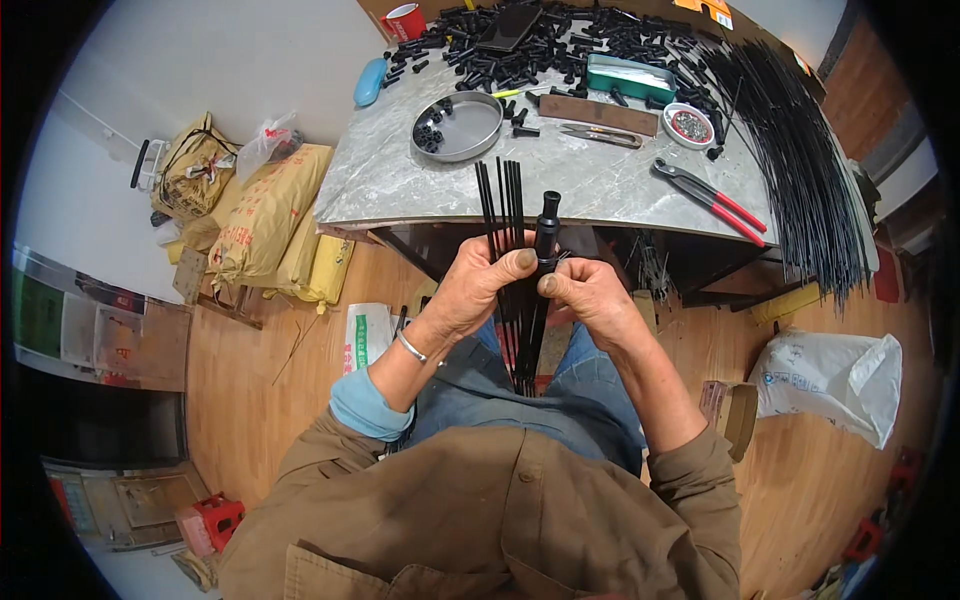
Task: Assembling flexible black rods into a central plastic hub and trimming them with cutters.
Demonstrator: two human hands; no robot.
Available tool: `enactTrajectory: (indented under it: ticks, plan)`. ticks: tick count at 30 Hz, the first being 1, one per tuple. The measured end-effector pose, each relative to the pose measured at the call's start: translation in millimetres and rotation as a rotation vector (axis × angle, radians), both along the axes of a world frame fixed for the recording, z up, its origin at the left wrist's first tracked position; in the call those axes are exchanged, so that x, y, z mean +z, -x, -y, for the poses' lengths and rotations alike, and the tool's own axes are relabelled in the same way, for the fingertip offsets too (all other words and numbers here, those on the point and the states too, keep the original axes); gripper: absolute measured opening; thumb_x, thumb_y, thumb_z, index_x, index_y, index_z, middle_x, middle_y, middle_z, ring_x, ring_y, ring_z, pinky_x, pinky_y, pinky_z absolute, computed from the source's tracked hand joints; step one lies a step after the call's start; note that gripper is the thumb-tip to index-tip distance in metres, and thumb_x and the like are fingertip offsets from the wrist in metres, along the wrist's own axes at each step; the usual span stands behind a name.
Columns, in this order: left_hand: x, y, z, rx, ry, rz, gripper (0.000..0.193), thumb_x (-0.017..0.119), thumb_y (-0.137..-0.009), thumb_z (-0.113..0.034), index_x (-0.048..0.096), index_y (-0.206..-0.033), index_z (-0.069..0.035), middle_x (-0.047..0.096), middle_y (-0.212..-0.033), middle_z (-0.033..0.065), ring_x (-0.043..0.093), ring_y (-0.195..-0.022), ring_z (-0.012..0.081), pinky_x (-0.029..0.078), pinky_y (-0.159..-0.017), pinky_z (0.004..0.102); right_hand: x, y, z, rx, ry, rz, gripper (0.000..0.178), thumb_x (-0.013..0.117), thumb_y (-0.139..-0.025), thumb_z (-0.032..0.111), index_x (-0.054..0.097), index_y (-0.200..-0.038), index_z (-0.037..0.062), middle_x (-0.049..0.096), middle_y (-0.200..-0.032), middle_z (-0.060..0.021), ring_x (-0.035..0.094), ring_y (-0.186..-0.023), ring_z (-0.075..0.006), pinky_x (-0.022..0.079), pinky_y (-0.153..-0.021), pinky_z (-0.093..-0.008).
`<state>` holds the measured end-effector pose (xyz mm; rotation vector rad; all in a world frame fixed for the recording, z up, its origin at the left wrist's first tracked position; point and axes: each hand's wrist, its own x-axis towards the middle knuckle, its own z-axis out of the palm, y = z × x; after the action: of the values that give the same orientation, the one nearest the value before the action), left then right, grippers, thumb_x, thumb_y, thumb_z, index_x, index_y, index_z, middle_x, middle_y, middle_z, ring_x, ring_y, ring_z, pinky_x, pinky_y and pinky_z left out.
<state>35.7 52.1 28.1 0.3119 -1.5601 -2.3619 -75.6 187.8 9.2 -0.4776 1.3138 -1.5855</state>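
Observation:
My left hand (475, 285) is closed around a bundle of thin black rods (513, 200); their tops stick up past the table's front edge and their lower ends hang over my lap. Upright beside them is a black tubular fitting (547, 225) with a flared top, and my left thumb presses at its lower part. My right hand (595, 300) pinches the fitting's lower end between thumb and forefinger. Something thin shows by those fingertips, too small to make out. Part of the rods is hidden behind my fingers.
On the grey marbled table (380, 170) lie a round metal tray (470, 125) with small black parts, red-handled pincers (710, 200), snips (600, 135), a white dish (688, 125) and a green box (630, 78). Black fittings (540, 50) pile at the back; long black rods (800, 170) overhang the right edge.

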Motion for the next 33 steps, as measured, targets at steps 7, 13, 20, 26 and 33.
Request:
enactTrajectory:
  ticks: [7, 13, 20, 26, 33]
  plan:
    - [-4, 5, 6, -0.035, 0.072, 0.058, 0.032, 0.064, -0.089, -0.025, 0.063, -0.110, 0.000, 0.066, -0.108, 0.0086, 0.062, -0.094, 0.0134, 0.050, -0.084, 0.0283, 3, -4, -7, -0.086, -0.076, -0.139, 0.029, 0.077, -0.077, 0.028, 0.058, -0.074, 0.0059, 0.058, -0.068, -0.0008, 0.058, -0.060, -0.0098, 0.054, -0.052, -0.0255]
    - [0, 6, 5, -0.073, 0.102, 0.062, 0.037, 0.064, -0.089, -0.030, 0.063, -0.110, 0.001, 0.066, -0.105, 0.0081, 0.062, -0.092, 0.0130, 0.049, -0.084, 0.0290, 1, 1, -13, -0.039, -0.006, -0.013, 0.026, 0.075, -0.079, 0.024, 0.059, -0.076, 0.0051, 0.059, -0.071, -0.0022, 0.059, -0.062, -0.0114, 0.056, -0.053, -0.0280]
    - [1, 5, 6, -0.157, 0.103, 0.025, 0.040, 0.064, -0.089, -0.034, 0.063, -0.109, 0.001, 0.065, -0.101, 0.0058, 0.060, -0.091, 0.0122, 0.049, -0.082, 0.0285, 2, 1, -10, -0.033, 0.039, 0.090, 0.030, 0.078, -0.076, 0.021, 0.056, -0.089, 0.0073, 0.060, -0.078, -0.0011, 0.059, -0.067, -0.0087, 0.052, -0.057, -0.0252]
    - [0, 7, -15, -0.028, 0.179, 0.030, 0.046, 0.051, -0.095, -0.040, 0.059, -0.112, 0.002, 0.064, -0.100, 0.0060, 0.060, -0.091, 0.0127, 0.049, -0.080, 0.0269, 3, -9, 2, -0.220, 0.038, 0.054, 0.048, 0.081, -0.072, 0.022, 0.055, -0.110, 0.0087, 0.059, -0.086, 0.0044, 0.057, -0.075, -0.0062, 0.049, -0.063, -0.0211]
    - [4, 10, -25, -0.019, 0.275, -0.013, 0.048, 0.040, -0.099, -0.044, 0.053, -0.110, 0.001, 0.063, -0.086, 0.0039, 0.057, -0.070, 0.0082, 0.048, -0.061, 0.0213, 15, -1, 3, -0.061, 0.181, 0.135, 0.054, 0.079, -0.075, 0.016, 0.051, -0.119, 0.0007, 0.058, -0.080, -0.0005, 0.052, -0.056, -0.0083, 0.047, -0.055, -0.0228]
